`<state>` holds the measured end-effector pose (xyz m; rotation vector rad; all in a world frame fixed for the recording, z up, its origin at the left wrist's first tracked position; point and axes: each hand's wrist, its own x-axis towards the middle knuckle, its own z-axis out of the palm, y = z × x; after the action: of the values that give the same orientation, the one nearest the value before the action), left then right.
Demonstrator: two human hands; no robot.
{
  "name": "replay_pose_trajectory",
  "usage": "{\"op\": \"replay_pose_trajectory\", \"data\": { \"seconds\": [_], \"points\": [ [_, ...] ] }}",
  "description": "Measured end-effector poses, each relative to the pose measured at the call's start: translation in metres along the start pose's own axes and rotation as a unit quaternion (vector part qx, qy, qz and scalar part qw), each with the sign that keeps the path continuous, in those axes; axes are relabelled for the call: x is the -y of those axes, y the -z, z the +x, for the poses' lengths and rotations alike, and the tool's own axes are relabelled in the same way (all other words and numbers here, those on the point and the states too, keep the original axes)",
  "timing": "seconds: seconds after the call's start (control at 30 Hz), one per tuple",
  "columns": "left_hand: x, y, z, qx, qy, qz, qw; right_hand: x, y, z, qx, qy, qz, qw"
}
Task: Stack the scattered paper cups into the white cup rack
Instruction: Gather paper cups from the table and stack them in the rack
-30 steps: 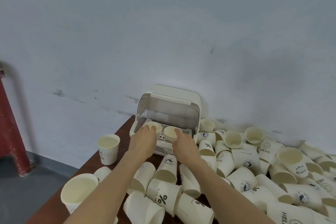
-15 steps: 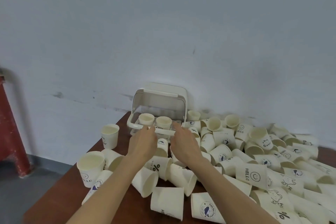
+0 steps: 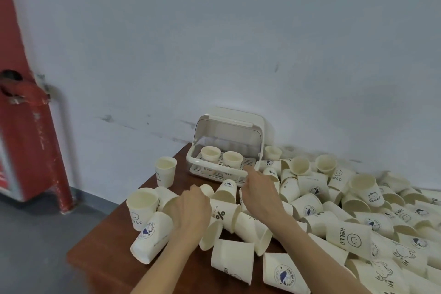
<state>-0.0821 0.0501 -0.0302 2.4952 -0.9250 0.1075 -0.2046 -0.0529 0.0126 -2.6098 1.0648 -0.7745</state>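
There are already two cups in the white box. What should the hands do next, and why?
Probably the left hand should close on the lying cup at its fingers and lift it toward the white cup rack. Two cup stacks stand upright inside, the lid is up, both hands seem to hold nothing, and many scattered cups lie on the wooden table.

Two upright cups [image 3: 222,159] inside white rack [image 3: 229,148], lid raised, against wall [image 3: 238,43]. Loose cups [image 3: 334,210] heaped over brown table [image 3: 95,260]. Left hand [image 3: 188,210] down among tipped cups, fingers curled; right hand [image 3: 260,192] near rack front, forefinger extended. Red post [image 3: 31,126] left.
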Motion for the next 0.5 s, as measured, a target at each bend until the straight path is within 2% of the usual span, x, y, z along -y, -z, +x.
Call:
{"op": "replay_pose_trajectory", "data": {
  "seconds": [0.13,0.5],
  "points": [
    [0.005,-0.006,0.004,0.019,0.024,0.023,0.999,-0.005,-0.002,-0.001,0.007,-0.009,0.010,1.000],
    [-0.011,-0.016,0.024,0.061,0.072,-0.024,0.995,-0.015,0.008,-0.002,0.029,-0.020,0.003,0.999]
  ]
}}
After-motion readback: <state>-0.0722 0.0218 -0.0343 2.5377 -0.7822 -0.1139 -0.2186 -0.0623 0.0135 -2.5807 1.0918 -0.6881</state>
